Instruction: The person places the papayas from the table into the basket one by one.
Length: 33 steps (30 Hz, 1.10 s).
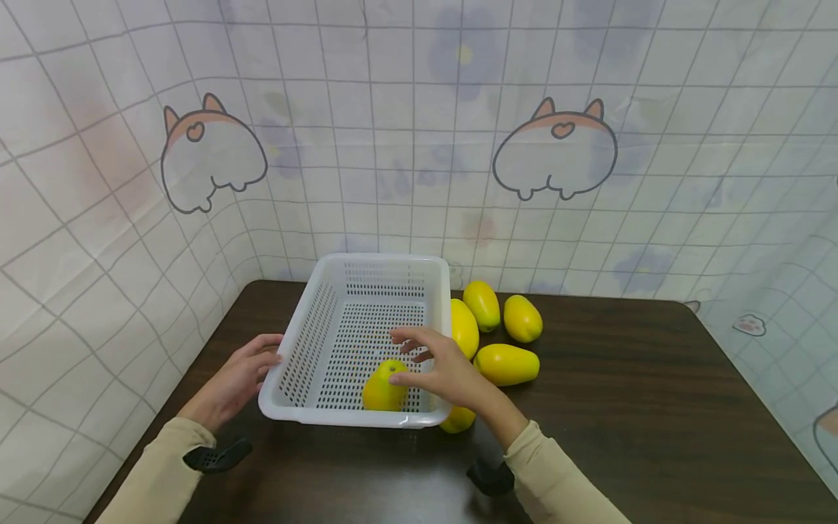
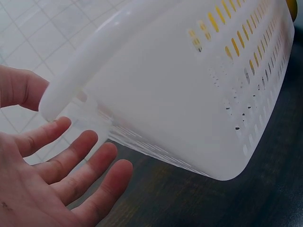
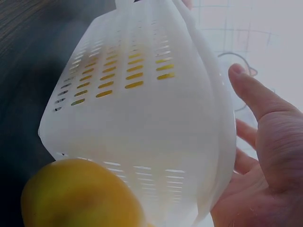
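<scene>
A white perforated plastic basket [image 1: 353, 418] sits on the dark table. My left hand [image 1: 238, 378] is at its left side, fingertips touching the rim; the left wrist view shows the thumb above the rim and the other fingers spread below. Inside the basket, near the front right, lies one smooth yellow mango-like fruit [image 1: 380, 397]. My right hand [image 1: 448, 367] hovers over the basket's right rim, thumb overlapping that fruit in the head view. Its fingers are apart and bent a little, with nothing between them. The right wrist view shows the hand [image 3: 265, 161] beside the rim.
Several more yellow fruits lie right of the basket, among them a long one [image 1: 507, 364], a rounder one [image 1: 522, 319] and one at the front corner [image 1: 458, 420]. The dark table [image 1: 622, 407] extends right. A patterned curtain [image 1: 419, 145] hangs behind and at both sides.
</scene>
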Each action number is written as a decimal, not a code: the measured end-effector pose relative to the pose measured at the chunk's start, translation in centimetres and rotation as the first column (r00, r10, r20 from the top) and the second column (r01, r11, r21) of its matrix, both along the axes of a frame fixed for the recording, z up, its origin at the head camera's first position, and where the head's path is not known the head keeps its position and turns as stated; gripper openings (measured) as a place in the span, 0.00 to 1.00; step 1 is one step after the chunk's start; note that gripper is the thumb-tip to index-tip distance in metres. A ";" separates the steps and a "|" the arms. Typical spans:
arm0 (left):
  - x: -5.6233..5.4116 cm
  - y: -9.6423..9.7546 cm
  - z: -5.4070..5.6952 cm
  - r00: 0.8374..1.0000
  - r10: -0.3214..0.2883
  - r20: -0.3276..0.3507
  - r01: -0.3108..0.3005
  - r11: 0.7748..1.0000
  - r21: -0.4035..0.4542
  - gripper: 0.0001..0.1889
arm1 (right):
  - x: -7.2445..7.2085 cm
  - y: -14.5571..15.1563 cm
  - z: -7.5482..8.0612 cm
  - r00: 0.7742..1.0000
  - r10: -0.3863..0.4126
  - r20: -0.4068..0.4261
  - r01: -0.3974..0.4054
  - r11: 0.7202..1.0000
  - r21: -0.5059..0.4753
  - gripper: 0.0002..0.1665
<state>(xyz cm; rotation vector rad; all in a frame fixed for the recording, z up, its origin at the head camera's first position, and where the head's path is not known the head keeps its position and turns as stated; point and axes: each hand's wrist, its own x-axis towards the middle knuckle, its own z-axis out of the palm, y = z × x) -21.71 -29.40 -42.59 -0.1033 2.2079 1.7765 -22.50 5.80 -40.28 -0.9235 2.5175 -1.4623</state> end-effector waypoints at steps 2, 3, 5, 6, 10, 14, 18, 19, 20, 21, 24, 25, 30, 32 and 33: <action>0.0 0.1 0.1 1.000 -0.005 -0.001 0.005 1.000 0.004 0.26 | -0.1 0.1 -0.1 1.000 0.000 0.007 0.000 1.000 -0.012 0.37; 0.0 0.1 0.1 1.000 -0.006 -0.001 0.006 1.000 0.004 0.26 | -0.1 0.1 -0.1 1.000 -0.001 0.007 0.001 1.000 -0.014 0.36; 0.0 0.2 0.1 1.000 -0.008 0.002 0.008 1.000 0.007 0.26 | -0.1 0.3 0.0 1.000 -0.007 0.012 0.007 1.000 -0.015 0.36; 0.0 0.2 0.2 1.000 -0.007 0.002 0.007 1.000 0.001 0.26 | 0.0 0.4 0.0 1.000 -0.008 0.015 0.008 1.000 -0.016 0.36; 0.0 0.3 0.2 1.000 -0.003 0.004 0.003 1.000 -0.009 0.26 | -0.1 0.6 0.1 1.000 -0.010 0.027 0.010 1.000 -0.014 0.36; 0.1 0.3 0.1 1.000 -0.005 0.002 0.005 1.000 -0.010 0.26 | -0.1 0.7 0.1 0.999 -0.028 0.033 0.029 0.999 -0.015 0.35; 0.1 0.3 0.1 1.000 -0.007 -0.005 0.007 1.000 -0.010 0.26 | -0.1 0.9 0.1 0.999 -0.045 0.028 0.046 0.999 -0.017 0.36; 0.1 0.3 0.1 1.000 -0.007 -0.006 0.007 1.000 -0.009 0.26 | -0.1 1.0 0.2 0.999 -0.045 0.024 0.045 0.999 -0.022 0.36; 0.1 0.3 0.1 1.000 -0.008 -0.008 0.008 1.000 -0.009 0.26 | -0.1 1.1 0.2 0.999 -0.043 0.021 0.043 0.999 -0.026 0.36; 0.1 0.2 0.1 1.000 -0.009 -0.010 0.009 1.000 -0.010 0.26 | -0.1 1.2 0.2 0.999 -0.042 0.017 0.042 0.999 -0.032 0.36; 0.1 0.2 0.1 1.000 -0.010 -0.013 0.010 1.000 -0.012 0.26 | -0.1 1.5 0.4 0.999 -0.043 0.006 0.044 0.998 -0.040 0.35; 0.1 0.2 0.1 1.000 -0.010 -0.013 0.010 1.000 -0.013 0.26 | -0.1 1.6 0.4 0.999 -0.045 0.007 0.045 0.998 -0.042 0.35; 0.1 0.1 0.0 1.000 -0.007 -0.013 0.007 1.000 -0.017 0.26 | -0.1 1.9 0.5 0.998 -0.062 0.014 0.063 0.997 -0.045 0.36; 0.1 0.1 0.0 1.000 -0.004 -0.013 0.004 1.000 -0.017 0.26 | -0.1 2.0 0.5 0.998 -0.066 0.010 0.066 0.997 -0.051 0.35; 0.0 0.1 0.0 1.000 -0.004 -0.014 0.004 1.000 -0.017 0.26 | -0.1 2.1 0.5 0.998 -0.069 0.008 0.069 0.996 -0.056 0.35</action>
